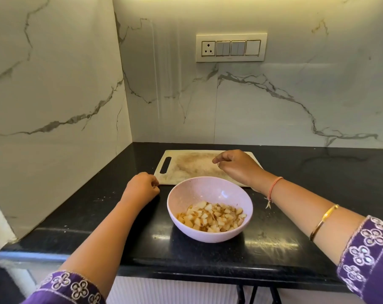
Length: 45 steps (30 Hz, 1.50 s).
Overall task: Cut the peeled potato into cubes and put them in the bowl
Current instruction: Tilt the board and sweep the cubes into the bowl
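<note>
A pale pink bowl (pixel 210 194) stands on the black counter in front of me, holding several yellowish potato cubes (pixel 211 217). Behind it lies a stained white cutting board (pixel 186 165) with a handle slot at its left end and nothing on it. My left hand (pixel 142 187) rests on the counter just left of the bowl, by the board's near left corner, its fingers curled into a fist around nothing I can see. Over the right part of the board hovers my right hand (pixel 236 165), fingers hanging loosely curled and holding nothing. No knife is in view.
The black counter (pixel 317 183) ends at marble walls on the left and at the back. A switch panel with a socket (pixel 231 48) is on the back wall. The counter's front edge runs just below my forearms.
</note>
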Motion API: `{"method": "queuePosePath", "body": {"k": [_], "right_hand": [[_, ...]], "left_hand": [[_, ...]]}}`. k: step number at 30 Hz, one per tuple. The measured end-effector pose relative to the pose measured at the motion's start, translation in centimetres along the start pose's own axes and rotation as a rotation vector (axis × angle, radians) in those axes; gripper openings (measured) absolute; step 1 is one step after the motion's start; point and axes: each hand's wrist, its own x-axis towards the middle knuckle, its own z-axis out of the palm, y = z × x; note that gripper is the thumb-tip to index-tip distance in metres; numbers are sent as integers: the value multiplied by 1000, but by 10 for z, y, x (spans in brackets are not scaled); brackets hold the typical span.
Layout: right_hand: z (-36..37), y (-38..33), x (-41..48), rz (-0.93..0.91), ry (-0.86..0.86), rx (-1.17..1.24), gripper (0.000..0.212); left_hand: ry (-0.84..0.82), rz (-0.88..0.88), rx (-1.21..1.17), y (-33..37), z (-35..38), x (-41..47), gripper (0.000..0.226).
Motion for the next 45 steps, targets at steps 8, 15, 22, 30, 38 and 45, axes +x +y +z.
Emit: {"method": "queuePosePath", "body": {"k": [8, 15, 22, 30, 38, 45], "right_hand": [[-4, 2, -9, -17, 18, -22, 29], [-5, 22, -20, 131, -31, -284, 42], [2, 32, -28, 234, -88, -306, 43], [11, 39, -32, 239, -73, -281, 30], [8, 36, -34, 237, -73, -267, 24], [7, 38, -36, 248, -64, -245, 18]], "left_hand": [[-108, -61, 80, 14, -12, 14, 18], [-158, -116, 165, 20, -14, 15, 20], [-74, -153, 149, 19, -4, 12, 20], [-13, -157, 91, 13, -6, 6, 24], [84, -170, -289, 30, -24, -2, 15], [-101, 22, -661, 106, -62, -28, 14]]}}
